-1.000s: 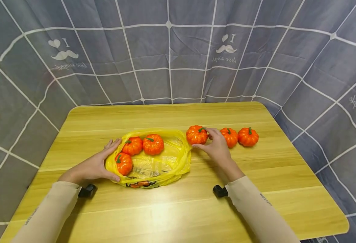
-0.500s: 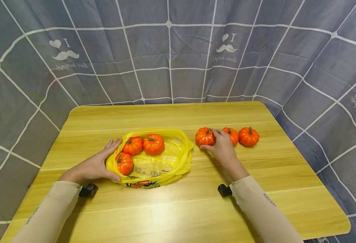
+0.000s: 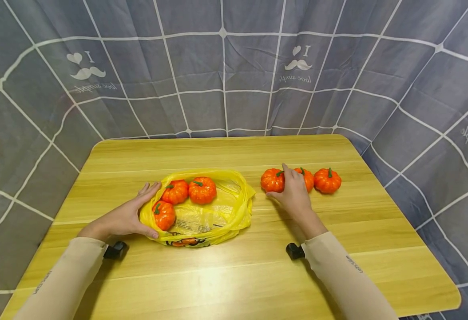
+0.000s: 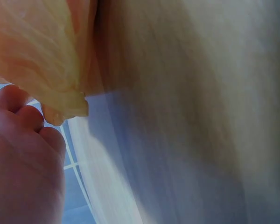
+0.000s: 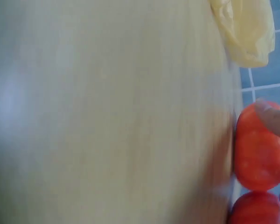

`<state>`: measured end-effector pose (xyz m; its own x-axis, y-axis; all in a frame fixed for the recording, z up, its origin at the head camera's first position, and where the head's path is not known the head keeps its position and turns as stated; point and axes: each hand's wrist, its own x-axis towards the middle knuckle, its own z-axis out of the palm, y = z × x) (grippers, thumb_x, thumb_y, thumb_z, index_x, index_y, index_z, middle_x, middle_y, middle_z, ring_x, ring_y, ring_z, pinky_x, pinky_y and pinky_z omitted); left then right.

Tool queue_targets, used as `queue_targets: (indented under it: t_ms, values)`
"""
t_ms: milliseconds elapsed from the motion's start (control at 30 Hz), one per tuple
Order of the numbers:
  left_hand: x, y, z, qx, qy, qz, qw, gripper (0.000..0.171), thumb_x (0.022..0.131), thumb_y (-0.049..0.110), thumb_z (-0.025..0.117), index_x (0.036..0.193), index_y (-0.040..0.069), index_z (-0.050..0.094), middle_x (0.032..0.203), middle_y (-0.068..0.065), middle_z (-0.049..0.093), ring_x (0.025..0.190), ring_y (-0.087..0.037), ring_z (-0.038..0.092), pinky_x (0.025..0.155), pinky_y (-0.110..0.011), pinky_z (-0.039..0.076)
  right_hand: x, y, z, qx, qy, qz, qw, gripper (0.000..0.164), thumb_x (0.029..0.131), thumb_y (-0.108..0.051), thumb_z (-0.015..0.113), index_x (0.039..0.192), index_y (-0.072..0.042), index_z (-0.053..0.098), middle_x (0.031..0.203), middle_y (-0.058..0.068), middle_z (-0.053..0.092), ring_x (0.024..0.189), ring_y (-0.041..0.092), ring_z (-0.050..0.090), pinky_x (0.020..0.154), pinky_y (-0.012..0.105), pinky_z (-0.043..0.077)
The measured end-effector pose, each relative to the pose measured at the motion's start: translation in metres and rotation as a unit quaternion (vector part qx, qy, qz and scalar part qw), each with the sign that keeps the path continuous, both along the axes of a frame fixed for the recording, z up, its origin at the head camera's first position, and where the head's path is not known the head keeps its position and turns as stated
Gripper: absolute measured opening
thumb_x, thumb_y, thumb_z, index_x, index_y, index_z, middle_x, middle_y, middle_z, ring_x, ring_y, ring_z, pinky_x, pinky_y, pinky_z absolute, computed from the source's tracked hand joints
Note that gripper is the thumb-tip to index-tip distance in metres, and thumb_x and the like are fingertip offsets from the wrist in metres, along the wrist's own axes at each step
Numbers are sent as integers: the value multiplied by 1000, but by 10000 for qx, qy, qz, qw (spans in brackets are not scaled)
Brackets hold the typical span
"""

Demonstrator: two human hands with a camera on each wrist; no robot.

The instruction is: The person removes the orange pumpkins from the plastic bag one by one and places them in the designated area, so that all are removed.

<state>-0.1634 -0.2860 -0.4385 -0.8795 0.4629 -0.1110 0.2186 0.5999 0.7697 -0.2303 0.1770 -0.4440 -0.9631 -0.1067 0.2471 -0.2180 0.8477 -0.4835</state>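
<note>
A yellow plastic bag lies with its mouth spread wide on the wooden table, showing three small orange pumpkins inside at its left end, one of them a pumpkin with a green stem. My left hand holds that end of the bag, thumb at the near rim and fingers at the far rim. To the right of the bag, my right hand is at another pumpkin. The thumb touches its side in the right wrist view, while one finger points up straight beside it.
Two more pumpkins stand in a row to the right, one pumpkin partly behind the right hand and the end pumpkin in full view. A grey checked curtain surrounds the far edge and sides of the table.
The right hand has carried the pumpkin rightward from the bag's right edge to the row; one of its fingers has straightened off it. The left hand stays in place at the bag.
</note>
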Motion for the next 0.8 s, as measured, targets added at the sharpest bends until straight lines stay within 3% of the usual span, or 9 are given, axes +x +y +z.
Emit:
queue_targets:
  t_ms: [167,333,500,800]
  values:
    - [1,0,0,-5,0,7,10000,134,65,32,97,164,17,8,168,-13,-1,150,-35,-16,109,-74,-2,1,-8,7,-901,134,47,9958,111,70,-43,93,155,-4,33,152,19,41,138,42,35,111,56,33]
    - [0,1,0,-45,46,-3,10000,134,65,32,97,164,17,8,168,-13,-1,151,-36,-16,109,-75,-1,4,-20,17,-1687,-60,210,9854,116,66,-54,91,157,-10,33,155,12,38,140,35,38,111,56,35]
    - [1,1,0,-77,94,-34,9999,134,65,34,96,164,17,8,168,-13,0,151,-36,-15,109,-74,0,6,-34,20,-1793,-23,339,9832,110,66,-50,93,153,-10,40,152,12,43,138,34,41,111,53,35]
    - [2,1,0,-43,100,-52,9999,134,65,33,97,164,15,8,168,-13,0,150,-36,-16,110,-73,-1,8,-67,20,-1540,-192,964,9832,105,66,-43,95,150,-4,44,150,15,45,131,35,48,105,49,43]
